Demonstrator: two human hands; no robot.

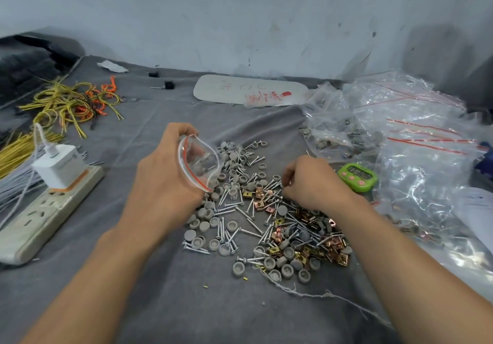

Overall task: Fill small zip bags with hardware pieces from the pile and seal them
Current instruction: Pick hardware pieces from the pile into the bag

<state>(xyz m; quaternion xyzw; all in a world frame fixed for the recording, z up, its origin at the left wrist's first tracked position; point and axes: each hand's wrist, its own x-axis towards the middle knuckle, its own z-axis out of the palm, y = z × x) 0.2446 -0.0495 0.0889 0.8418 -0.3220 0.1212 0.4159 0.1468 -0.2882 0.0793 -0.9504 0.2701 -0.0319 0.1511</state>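
A pile of hardware [266, 218] lies on the grey cloth: silver screws, grey round caps and copper and brass clips. My left hand [165, 175] holds a small clear zip bag [200, 162] with a red seal strip, its mouth spread open and a few pieces inside, just above the pile's left edge. My right hand [312, 181] is curled down over the pile's upper right part, fingertips among the screws and clips. What those fingers pinch is hidden.
A heap of clear zip bags [400, 141], some filled, covers the right side. A green timer [358, 177] sits beside my right hand. On the left lie a power strip with a white charger [56, 167] and yellow and orange wire ties [69, 101]. A wall stands behind.
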